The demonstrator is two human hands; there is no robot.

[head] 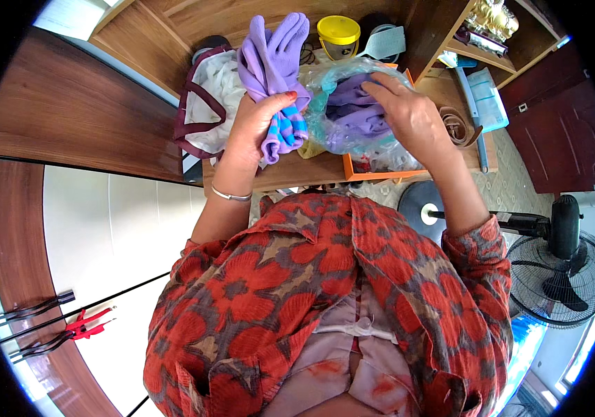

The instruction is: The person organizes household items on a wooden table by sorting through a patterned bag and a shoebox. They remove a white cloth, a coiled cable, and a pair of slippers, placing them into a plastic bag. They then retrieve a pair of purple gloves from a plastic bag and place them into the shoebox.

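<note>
My left hand (260,122) is closed around purple work gloves (276,57), whose fingers point up and whose blue-striped cuffs hang below my grip. To the right lies an open clear plastic bag (323,70) with teal patches, holding more purple gloves (362,122). My right hand (407,107) reaches over the bag's right side, fingertips at the purple fabric inside; whether they pinch it I cannot tell. Under the bag sits an orange box (349,169) with plastic-wrapped contents.
On the wooden desk (297,172) are a white bag with maroon trim (188,125), a yellow-lidded tub (339,31), a pale fly swatter (387,43) and a coiled brown belt (454,127). A black standing fan (561,281) is at the right, its round base (420,206) on the floor.
</note>
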